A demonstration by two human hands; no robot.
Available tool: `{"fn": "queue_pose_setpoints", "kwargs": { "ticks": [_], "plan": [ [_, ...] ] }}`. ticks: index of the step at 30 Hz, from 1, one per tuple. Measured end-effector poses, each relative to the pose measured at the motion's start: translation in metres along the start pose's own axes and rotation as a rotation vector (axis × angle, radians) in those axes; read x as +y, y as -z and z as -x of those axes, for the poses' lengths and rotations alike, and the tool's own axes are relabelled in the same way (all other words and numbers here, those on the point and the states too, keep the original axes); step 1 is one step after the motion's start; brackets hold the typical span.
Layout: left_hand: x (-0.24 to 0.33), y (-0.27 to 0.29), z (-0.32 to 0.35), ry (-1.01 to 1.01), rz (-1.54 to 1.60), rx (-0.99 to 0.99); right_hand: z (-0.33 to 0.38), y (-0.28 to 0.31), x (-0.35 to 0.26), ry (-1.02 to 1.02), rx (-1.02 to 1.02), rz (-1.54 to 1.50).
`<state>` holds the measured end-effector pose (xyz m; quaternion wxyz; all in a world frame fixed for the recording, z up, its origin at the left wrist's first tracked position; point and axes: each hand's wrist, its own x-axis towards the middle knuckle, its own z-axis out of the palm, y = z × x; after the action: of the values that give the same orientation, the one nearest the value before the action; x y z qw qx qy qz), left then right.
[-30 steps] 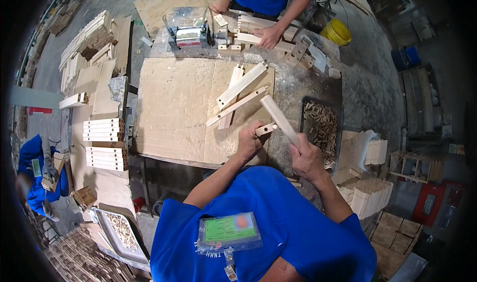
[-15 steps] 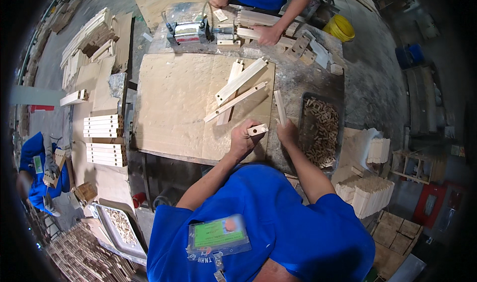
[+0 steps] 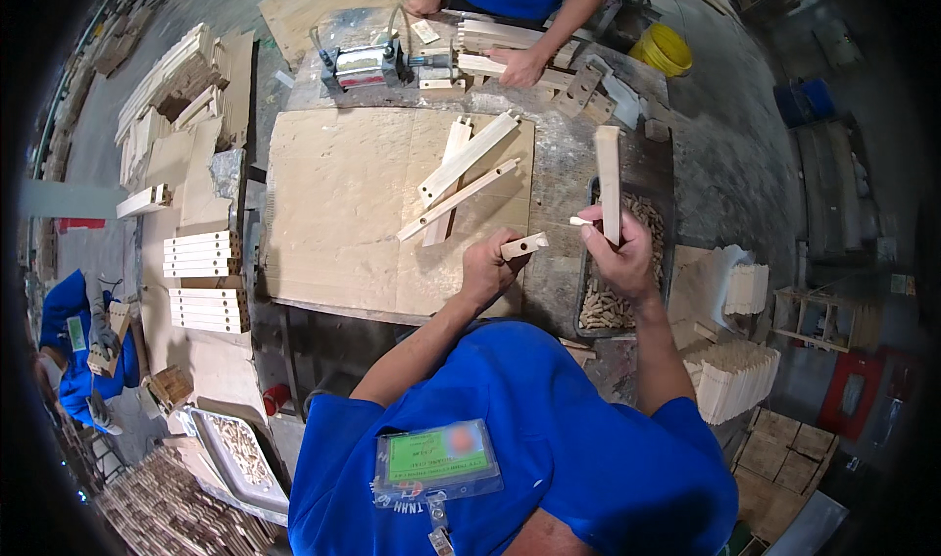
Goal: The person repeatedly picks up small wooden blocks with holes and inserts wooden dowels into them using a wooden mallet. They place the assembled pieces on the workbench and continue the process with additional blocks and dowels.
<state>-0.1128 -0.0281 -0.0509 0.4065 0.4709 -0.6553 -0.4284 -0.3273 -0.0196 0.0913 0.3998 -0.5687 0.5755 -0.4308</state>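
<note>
Closed around one wooden block point(image 3: 524, 246), the left hand point(image 3: 490, 270) leaves its near-right end sticking out, with one dark hole showing; the right hand point(image 3: 624, 252) pinches one small pale dowel point(image 3: 580, 222) between thumb and fingers and also grips one wooden stick point(image 3: 609, 179), which points away from the body. Dowel and block end are near each other but apart, in the space between both hands. Behind and beneath the right hand sits one dark tray point(image 3: 669, 233) of loose dowels point(image 3: 606, 306), too many to count. Ahead and to the left of the left hand, three pale bars point(image 3: 459, 200) lie crossed on one cardboard sheet point(image 3: 333, 193). Nearer the body than either grip, one badge point(image 3: 438, 458) in a clear sleeve hangs on the blue shirt point(image 3: 578, 409); its green card carries small dark print and a blurred picture, and white lettering point(image 3: 397, 505) shows on the cloth beside it. Well to the left of the left hand stand two stacks of drilled bars point(image 3: 201, 254), and beyond the right hand's outer side two more stacks of pale bars point(image 3: 730, 385). Farther ahead of both hands, one co-worker's hand point(image 3: 522, 66) rests on bars beside one metal cylinder point(image 3: 363, 66), with one yellow bucket point(image 3: 664, 49) to the right.
</note>
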Motion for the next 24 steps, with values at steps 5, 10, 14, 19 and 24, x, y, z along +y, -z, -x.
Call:
{"fn": "queue_pose_setpoints", "kwargs": {
  "ticks": [5,10,14,19,24],
  "plan": [
    [0.007,-0.012,-0.009,-0.055,-0.017,0.061,-0.018,0.0,-0.057,0.327,-0.283,0.486],
    [-0.01,-0.019,-0.009,0.017,-0.119,-0.022,-0.031,-0.007,-0.052,0.448,-0.405,0.646],
    [-0.004,-0.016,-0.007,0.034,-0.033,-0.058,-0.033,-0.009,-0.054,0.475,-0.434,0.72],
    [0.001,-0.015,-0.007,-0.054,-0.08,0.014,-0.032,-0.014,-0.06,0.523,-0.47,0.822],
    [0.0,-0.012,-0.008,-0.045,-0.073,0.002,-0.034,-0.021,-0.063,0.503,-0.451,0.854]
  ]
}}
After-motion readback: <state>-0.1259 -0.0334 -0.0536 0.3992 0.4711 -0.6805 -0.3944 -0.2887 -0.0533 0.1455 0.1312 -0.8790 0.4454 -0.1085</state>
